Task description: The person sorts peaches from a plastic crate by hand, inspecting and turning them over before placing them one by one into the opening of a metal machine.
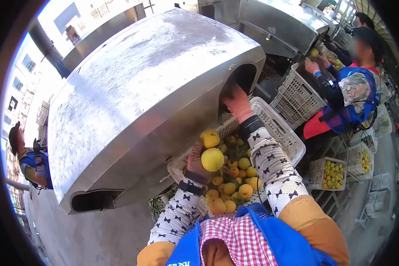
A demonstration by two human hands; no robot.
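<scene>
My left hand (196, 160), in a pink glove, is beside two yellow peaches, one upper (210, 138) and one lower (213, 159). It appears closed around them from the left, though its fingers are partly hidden. Below lie several more peaches (229, 188) in a white plastic crate (277, 126) against my body. My right hand (239, 105), also gloved in pink, reaches into the dark opening (246, 76) at the end of a large metal machine (164, 66). Shadow and blur hide its fingers, so what it touches cannot be seen.
Another person (357, 88) handles fruit at the right, over a stacked crate (299, 95). Crates of yellow fruit (332, 175) stand lower right. A second person (31, 155) is beyond the machine at left. A second opening (93, 201) is in the machine's lower left end.
</scene>
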